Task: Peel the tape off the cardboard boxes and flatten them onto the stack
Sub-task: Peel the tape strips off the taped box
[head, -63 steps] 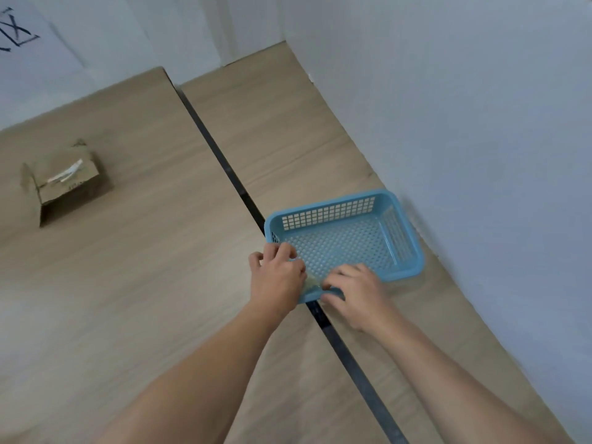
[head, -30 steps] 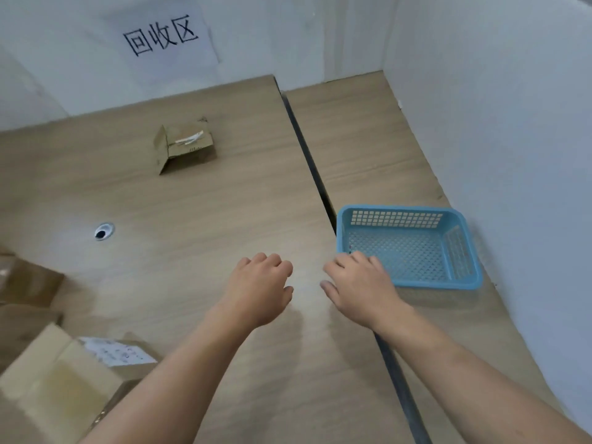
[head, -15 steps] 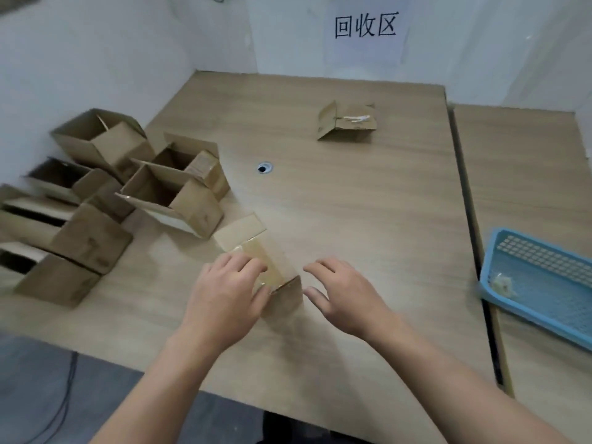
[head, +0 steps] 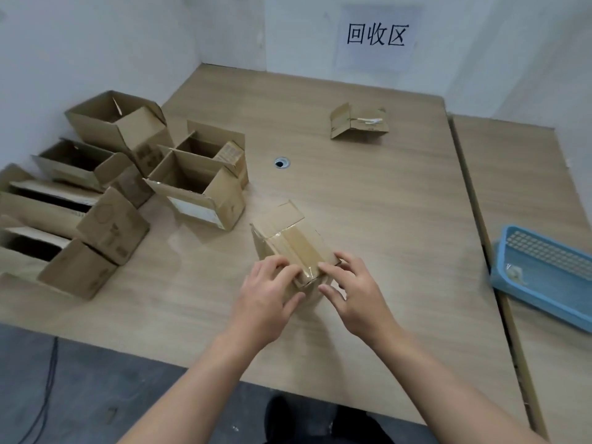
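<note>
1. Head view: the box (head: 290, 248) lies on the table (head: 384, 203), its long side running from 5 toward 11 o'clock.
2. The left hand (head: 266, 302) and right hand (head: 355, 293) both grip its near end. The tape (head: 299, 251) starts between them, equally near both.

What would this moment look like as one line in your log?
phase: tape removal | left hand: holds small taped box | right hand: pinches its near end | flattened box: lies far ahead

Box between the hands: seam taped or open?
Taped: a tape strip runs along the top seam of the small box; far flap stands open. Left hand and right hand grip its near end.
</note>
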